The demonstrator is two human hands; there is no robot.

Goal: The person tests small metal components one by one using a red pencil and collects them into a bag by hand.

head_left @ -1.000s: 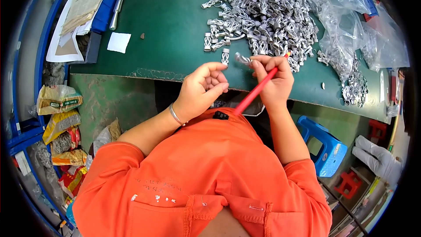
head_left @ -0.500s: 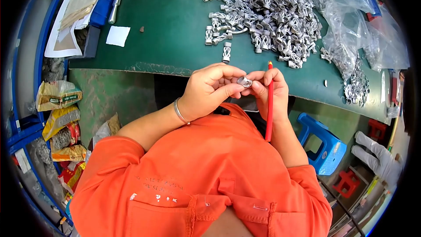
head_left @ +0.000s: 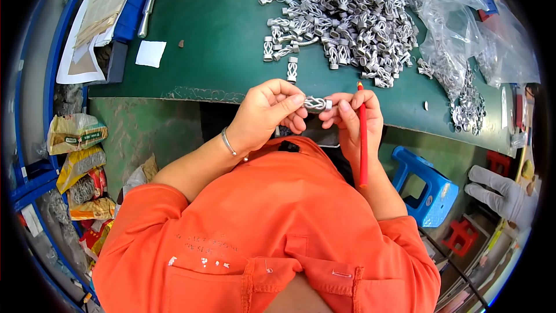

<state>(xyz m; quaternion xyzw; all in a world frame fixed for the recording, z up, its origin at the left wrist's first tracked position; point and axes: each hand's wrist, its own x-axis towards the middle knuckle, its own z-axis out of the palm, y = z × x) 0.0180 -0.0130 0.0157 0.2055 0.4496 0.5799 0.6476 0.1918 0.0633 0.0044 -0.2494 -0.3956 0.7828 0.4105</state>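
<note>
Near the front edge of the table, a small silver metal piece with braided loops and a ribbed end (head_left: 317,104) lies level between my two hands. My left hand (head_left: 270,109) pinches its left end between thumb and fingers. The fingertips of my right hand (head_left: 358,117) are at its ribbed right end, closed; whether they grip it is hard to tell. Through the fingers of that same hand runs a red pencil-like stick with a yellowish tip (head_left: 363,139), held upright. A similar metal piece (head_left: 292,69) lies just beyond my hands on the green table.
A large heap of like metal pieces (head_left: 353,17) covers the table's back middle. Clear plastic bags (head_left: 449,40) and small loose metal parts (head_left: 468,110) are at right. A white paper square (head_left: 150,54) lies at left. A blue stool (head_left: 428,188) stands below.
The metal piece has turned from end-on to lengthwise, so its braided side shows. My left hand has shifted slightly left, and the red stick stands a little more upright.
</note>
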